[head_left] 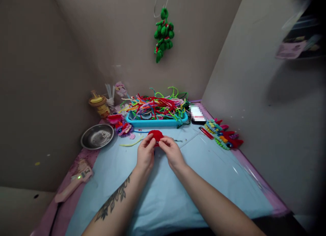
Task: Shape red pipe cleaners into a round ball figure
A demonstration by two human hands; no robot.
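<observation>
Between both hands is a small red fuzzy piece (156, 134), held up over the light blue table cover (163, 195). My left hand (146, 151) pinches its left side with thumb and fingers. On the right side my right hand (172, 152) pinches it the same way. The fingers hide its lower part, so its exact shape does not show. A yellow pipe cleaner (131, 142) lies left of my left hand, near a small pink scrap (132, 136).
Behind the hands stands a blue tray (158, 123) heaped with colourful pipe cleaners. At left are a metal bowl (88, 142) and a pink glue gun (73, 185). A phone (197, 114), a red cutter (206, 133) and colourful fuzzy crafts (224, 136) lie right. Green craft (164, 34) hangs above.
</observation>
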